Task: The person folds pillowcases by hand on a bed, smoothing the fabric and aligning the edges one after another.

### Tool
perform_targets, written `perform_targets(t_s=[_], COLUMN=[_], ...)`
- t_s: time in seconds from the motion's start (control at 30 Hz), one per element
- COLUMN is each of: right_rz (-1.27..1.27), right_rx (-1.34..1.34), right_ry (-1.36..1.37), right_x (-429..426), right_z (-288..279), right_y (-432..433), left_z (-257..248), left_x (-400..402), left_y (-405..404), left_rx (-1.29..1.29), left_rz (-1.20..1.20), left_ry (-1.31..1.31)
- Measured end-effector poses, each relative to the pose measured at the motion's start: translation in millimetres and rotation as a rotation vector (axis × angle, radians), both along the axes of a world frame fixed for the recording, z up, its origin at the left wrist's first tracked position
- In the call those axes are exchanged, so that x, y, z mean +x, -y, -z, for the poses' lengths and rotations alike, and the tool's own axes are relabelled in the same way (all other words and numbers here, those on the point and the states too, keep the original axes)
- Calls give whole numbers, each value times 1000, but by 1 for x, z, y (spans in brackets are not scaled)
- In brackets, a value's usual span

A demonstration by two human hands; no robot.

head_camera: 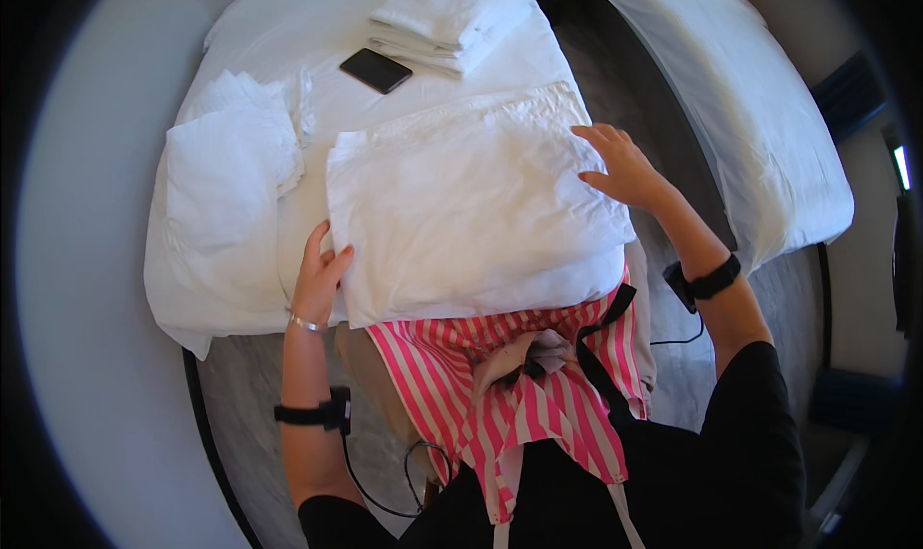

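Observation:
A folded white cloth (469, 210) lies at the near edge of a bed covered with a white sheet (310, 15). At its left edge is my left hand (321, 271), the thumb on top of the cloth and the fingers beside the edge. My right hand (620, 161) is at the upper right edge, fingers spread, fingertips at the cloth; whether it presses on it I cannot tell. Loosely folded white cloths (231, 167) lie to the left. Farther back are a stack of folded white linens (461, 22) and a black smartphone (376, 70).
A second bed with white bedding (764, 131) stands to the right, across a gap with grey floor (782, 318). A pale wall (86, 260) runs along the left. A pink-and-white striped apron (519, 397) covers my lap. Cables (375, 502) hang from the arm bands.

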State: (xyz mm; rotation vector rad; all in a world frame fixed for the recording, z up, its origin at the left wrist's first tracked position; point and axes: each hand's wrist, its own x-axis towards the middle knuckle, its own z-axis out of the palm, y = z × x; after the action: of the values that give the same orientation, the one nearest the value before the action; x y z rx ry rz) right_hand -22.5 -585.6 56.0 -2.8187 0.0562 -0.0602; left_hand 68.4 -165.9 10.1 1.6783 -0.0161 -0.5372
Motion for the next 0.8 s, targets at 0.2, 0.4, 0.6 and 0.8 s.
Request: perform_targets(t_s=[0.2,0.4,0.6,0.8], right_rz=[358,427,566,563], right_rx=[408,1081,1403,1406], right_ry=[-6,-143,-276,-104], right_x=[-79,-112,-115,-97], right_z=[43,56,56,35], right_y=[32,19,8,1], left_z=[26,33,30,1], left_x=[-63,-72,-77,-68], left_y=[-29,-36,-31,-26], left_rx=[-227,-57,-77,-184], left_rz=[-1,14,-127,-106], left_ry=[-3,88,-111,-77])
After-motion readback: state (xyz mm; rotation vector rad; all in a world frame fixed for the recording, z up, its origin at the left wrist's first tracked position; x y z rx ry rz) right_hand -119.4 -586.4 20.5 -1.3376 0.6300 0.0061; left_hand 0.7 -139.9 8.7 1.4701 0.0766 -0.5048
